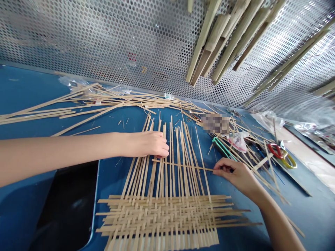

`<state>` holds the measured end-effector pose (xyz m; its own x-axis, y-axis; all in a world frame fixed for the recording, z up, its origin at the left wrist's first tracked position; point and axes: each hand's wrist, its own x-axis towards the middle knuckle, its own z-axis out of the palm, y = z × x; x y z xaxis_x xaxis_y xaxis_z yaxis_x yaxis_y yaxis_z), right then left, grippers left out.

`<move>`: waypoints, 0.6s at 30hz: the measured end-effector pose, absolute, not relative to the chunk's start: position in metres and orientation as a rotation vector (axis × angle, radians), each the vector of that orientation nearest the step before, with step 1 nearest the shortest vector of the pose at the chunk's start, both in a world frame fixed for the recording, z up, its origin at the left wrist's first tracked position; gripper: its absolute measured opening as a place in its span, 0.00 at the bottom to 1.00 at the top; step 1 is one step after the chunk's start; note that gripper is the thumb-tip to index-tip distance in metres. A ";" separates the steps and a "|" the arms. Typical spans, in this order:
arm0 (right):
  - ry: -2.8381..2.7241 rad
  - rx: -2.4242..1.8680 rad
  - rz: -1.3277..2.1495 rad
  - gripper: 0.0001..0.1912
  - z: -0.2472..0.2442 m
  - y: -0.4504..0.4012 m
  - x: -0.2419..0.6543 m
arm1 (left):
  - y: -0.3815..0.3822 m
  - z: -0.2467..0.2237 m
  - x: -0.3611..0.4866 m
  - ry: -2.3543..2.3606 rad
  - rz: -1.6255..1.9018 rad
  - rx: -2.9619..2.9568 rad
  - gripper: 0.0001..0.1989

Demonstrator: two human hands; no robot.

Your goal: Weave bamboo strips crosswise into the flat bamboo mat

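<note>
A mat of pale bamboo strips lies in front of me. Its lower part is woven, and its long loose strips fan out away from me. My left hand is closed over the left-middle long strips, with several of them passing under its curled fingers; the fingertips are partly hidden. My right hand pinches the right end of a thin crosswise bamboo strip. That strip runs left among the long strips, apart from the woven part, and its left end shows just below my left hand.
A dark tablet lies at left on the blue table. Loose strips are heaped along the perforated metal panel. At right are red-and-yellow scissors, a green-edged tool and plastic bags. Split bamboo pieces show higher up.
</note>
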<state>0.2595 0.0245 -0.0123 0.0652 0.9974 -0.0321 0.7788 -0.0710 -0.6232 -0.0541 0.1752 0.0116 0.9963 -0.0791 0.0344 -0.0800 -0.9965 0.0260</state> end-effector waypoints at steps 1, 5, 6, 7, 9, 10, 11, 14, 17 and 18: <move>-1.768 -1.898 0.629 0.14 -0.013 0.025 0.260 | 0.175 0.012 -0.054 -0.127 0.050 3.111 0.13; -1.781 -1.870 0.575 0.14 -0.015 0.025 0.259 | 0.177 0.012 -0.053 -0.110 0.038 3.100 0.15; -1.778 -1.871 0.588 0.14 -0.015 0.025 0.259 | 0.177 0.012 -0.053 -0.108 0.034 3.094 0.16; -1.772 -1.874 0.605 0.13 -0.015 0.025 0.259 | 0.178 0.012 -0.053 -0.110 0.031 3.087 0.16; -1.758 -1.878 0.635 0.11 -0.016 0.026 0.258 | 0.179 0.012 -0.052 -0.123 0.031 3.078 0.16; -1.753 -1.880 0.644 0.11 -0.016 0.026 0.258 | 0.179 0.012 -0.052 -0.130 0.033 3.078 0.16; -1.751 -1.880 0.649 0.11 -0.015 0.026 0.258 | 0.179 0.011 -0.052 -0.134 0.031 3.079 0.16; -1.742 -1.883 0.666 0.10 -0.014 0.026 0.258 | 0.180 0.010 -0.053 -0.118 0.005 3.080 0.17; -1.727 -1.888 0.688 0.09 -0.013 0.027 0.258 | 0.180 0.010 -0.055 -0.089 -0.006 3.085 0.18; -1.724 -1.890 0.693 0.09 -0.013 0.027 0.258 | 0.180 0.011 -0.056 -0.087 0.001 3.082 0.18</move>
